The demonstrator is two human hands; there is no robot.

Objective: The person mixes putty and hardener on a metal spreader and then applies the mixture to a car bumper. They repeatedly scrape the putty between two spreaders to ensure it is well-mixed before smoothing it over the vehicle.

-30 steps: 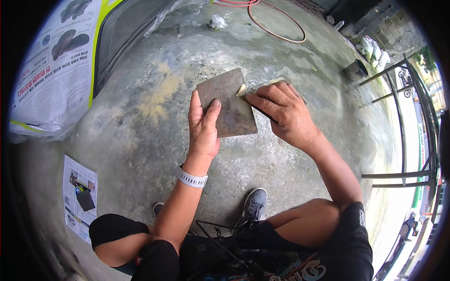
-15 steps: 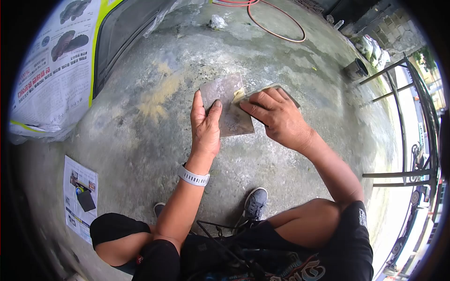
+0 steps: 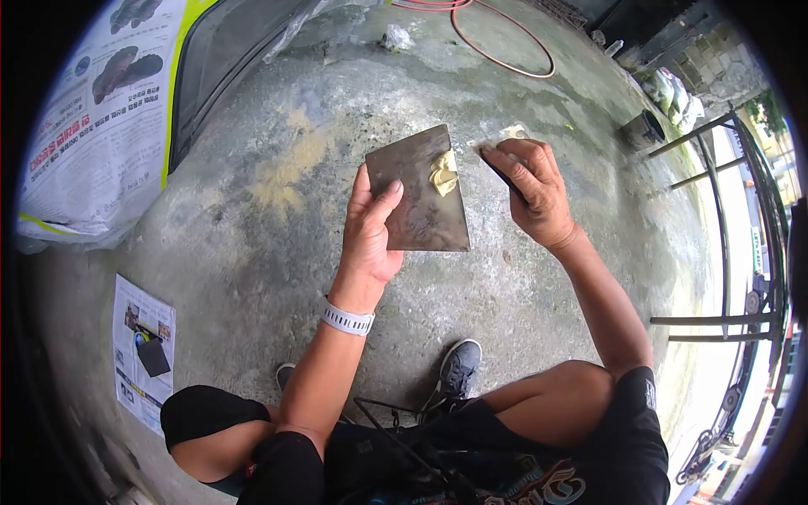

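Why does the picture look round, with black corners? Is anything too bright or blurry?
Head view: a fisheye lens bends the concrete floor and leaves black corners; the right edge by the metal railing is overexposed; the metal plate and both hands look sharp.

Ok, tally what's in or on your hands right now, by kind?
Metal plates: 1, plate in left hand
Scrapers: 1, scraper in right hand
Putty lumps: 1, putty on plate
Wristbands: 1, band
Total: 4

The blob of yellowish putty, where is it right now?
In the head view, the putty sits on the metal plate near its upper right edge, between the left hand and right hand.
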